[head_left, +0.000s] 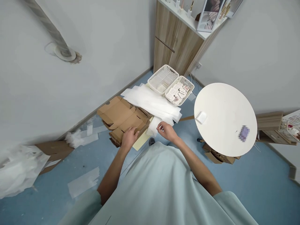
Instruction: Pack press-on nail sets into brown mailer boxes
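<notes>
My left hand (129,138) rests on a stack of flattened brown cardboard boxes (118,114) on the floor, its fingers lying over the near part of the top box. Just right of the stack, my right hand (167,130) hovers by the white foam sheets (152,101). Its fingers are loosely curled, with a gap at the thumb and nothing visible between them. A pale yellow sheet (141,141) shows partly from under the stack.
Two white baskets, one with clear plastic (161,78) and one with small items (179,92), stand behind the foam. A round white table (226,109) is at right, a wooden cabinet (175,40) at the back. Plastic bags (18,168) lie at left.
</notes>
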`<move>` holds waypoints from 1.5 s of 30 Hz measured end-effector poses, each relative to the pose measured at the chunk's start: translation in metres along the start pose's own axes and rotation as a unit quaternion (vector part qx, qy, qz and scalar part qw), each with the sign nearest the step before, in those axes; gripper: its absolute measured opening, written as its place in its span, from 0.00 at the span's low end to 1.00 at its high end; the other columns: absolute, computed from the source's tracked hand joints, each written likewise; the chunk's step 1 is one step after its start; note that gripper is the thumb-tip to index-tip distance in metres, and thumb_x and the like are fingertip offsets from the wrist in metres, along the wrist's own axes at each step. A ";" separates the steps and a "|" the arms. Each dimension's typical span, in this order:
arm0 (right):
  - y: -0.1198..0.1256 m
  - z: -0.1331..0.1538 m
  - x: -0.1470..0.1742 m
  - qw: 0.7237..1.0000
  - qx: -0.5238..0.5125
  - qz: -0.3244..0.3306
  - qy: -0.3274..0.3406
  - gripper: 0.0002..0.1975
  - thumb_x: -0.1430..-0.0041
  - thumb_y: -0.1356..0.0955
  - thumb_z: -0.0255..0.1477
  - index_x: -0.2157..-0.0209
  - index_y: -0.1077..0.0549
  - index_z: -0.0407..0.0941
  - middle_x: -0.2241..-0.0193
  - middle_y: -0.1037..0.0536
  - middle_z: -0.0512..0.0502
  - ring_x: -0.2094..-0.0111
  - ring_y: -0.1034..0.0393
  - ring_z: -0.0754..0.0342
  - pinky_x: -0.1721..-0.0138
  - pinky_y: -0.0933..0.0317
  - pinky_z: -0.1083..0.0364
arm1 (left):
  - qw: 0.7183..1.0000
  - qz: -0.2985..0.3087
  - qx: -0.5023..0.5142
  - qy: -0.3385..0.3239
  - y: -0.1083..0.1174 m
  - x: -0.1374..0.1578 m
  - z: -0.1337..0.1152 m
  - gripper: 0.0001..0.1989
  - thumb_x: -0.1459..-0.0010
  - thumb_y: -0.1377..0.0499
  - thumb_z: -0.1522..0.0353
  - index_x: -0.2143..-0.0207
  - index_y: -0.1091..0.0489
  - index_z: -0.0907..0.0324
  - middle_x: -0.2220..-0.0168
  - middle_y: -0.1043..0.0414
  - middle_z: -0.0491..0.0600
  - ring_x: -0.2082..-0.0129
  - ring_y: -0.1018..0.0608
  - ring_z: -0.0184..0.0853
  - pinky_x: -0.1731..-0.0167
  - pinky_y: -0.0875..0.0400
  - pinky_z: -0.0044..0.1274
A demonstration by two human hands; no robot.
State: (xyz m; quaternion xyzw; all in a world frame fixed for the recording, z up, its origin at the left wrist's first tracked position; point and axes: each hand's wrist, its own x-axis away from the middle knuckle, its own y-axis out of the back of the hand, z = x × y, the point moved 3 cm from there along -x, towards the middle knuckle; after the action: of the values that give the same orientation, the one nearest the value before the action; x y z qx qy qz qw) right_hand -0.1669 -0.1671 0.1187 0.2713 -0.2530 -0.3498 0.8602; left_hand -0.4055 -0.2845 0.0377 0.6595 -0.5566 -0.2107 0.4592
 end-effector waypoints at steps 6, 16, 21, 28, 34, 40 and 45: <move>-0.035 0.015 -0.019 0.992 0.074 0.071 0.070 0.11 0.29 0.34 0.27 0.49 0.25 0.46 0.46 0.21 0.41 0.46 0.25 0.47 0.49 0.30 0.51 | 0.999 0.008 -0.051 0.004 0.004 -0.010 -0.005 0.22 0.29 0.55 0.69 0.46 0.24 0.65 0.51 0.20 0.62 0.51 0.19 0.49 0.53 0.26 0.34; -0.091 0.014 -0.049 0.954 0.232 0.163 0.096 0.22 0.31 0.33 0.23 0.38 0.31 0.35 0.31 0.35 0.26 0.30 0.37 0.41 0.34 0.36 0.47 | 0.997 -0.071 -0.006 -0.014 0.034 -0.004 -0.016 0.19 0.29 0.51 0.64 0.52 0.21 0.60 0.54 0.20 0.59 0.54 0.19 0.45 0.55 0.25 0.31; -0.081 0.018 -0.052 0.968 0.172 0.165 0.078 0.18 0.31 0.31 0.25 0.41 0.26 0.40 0.32 0.31 0.31 0.34 0.31 0.42 0.39 0.31 0.48 | 0.962 -0.256 0.054 -0.083 0.101 0.015 -0.037 0.19 0.27 0.50 0.63 0.46 0.21 0.57 0.49 0.19 0.56 0.50 0.17 0.42 0.48 0.22 0.32; 0.043 0.041 -0.022 0.986 -0.120 -0.099 0.059 0.18 0.25 0.37 0.40 0.48 0.21 0.46 0.51 0.16 0.43 0.53 0.20 0.50 0.54 0.27 0.54 | 0.879 -0.354 0.070 -0.310 0.159 0.011 -0.119 0.24 0.26 0.52 0.70 0.32 0.31 0.53 0.39 0.23 0.52 0.37 0.22 0.42 0.38 0.24 0.39; 0.178 0.013 0.064 0.934 -0.209 -0.290 -0.021 0.26 0.33 0.32 0.54 0.52 0.20 0.46 0.58 0.15 0.42 0.64 0.20 0.50 0.63 0.26 0.53 | 0.846 -0.230 0.054 -0.478 0.128 -0.015 -0.229 0.27 0.25 0.57 0.72 0.28 0.38 0.55 0.35 0.27 0.53 0.32 0.28 0.41 0.33 0.28 0.39; 0.238 -0.068 0.142 0.861 -0.314 -0.374 -0.143 0.37 0.42 0.26 0.53 0.40 0.30 0.44 0.60 0.15 0.40 0.70 0.20 0.50 0.80 0.32 0.58 | 0.766 -0.138 0.046 -0.626 0.046 -0.034 -0.346 0.29 0.25 0.60 0.76 0.25 0.45 0.57 0.33 0.31 0.55 0.30 0.33 0.39 0.32 0.30 0.36; 0.268 -0.162 0.203 0.801 -0.351 -0.432 -0.222 0.36 0.42 0.28 0.43 0.37 0.32 0.41 0.62 0.15 0.40 0.69 0.21 0.49 0.80 0.30 0.56 | 0.725 -0.075 0.043 -0.683 -0.030 -0.035 -0.445 0.30 0.25 0.59 0.77 0.24 0.49 0.57 0.33 0.32 0.55 0.31 0.33 0.40 0.33 0.28 0.36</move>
State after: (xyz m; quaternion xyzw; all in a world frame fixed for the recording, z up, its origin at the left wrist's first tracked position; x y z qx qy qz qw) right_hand 0.1862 -0.1075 0.2236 -0.0530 -0.1538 -0.8008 0.5764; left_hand -0.0483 -0.0887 0.2221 0.3959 -0.6768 -0.6138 -0.0919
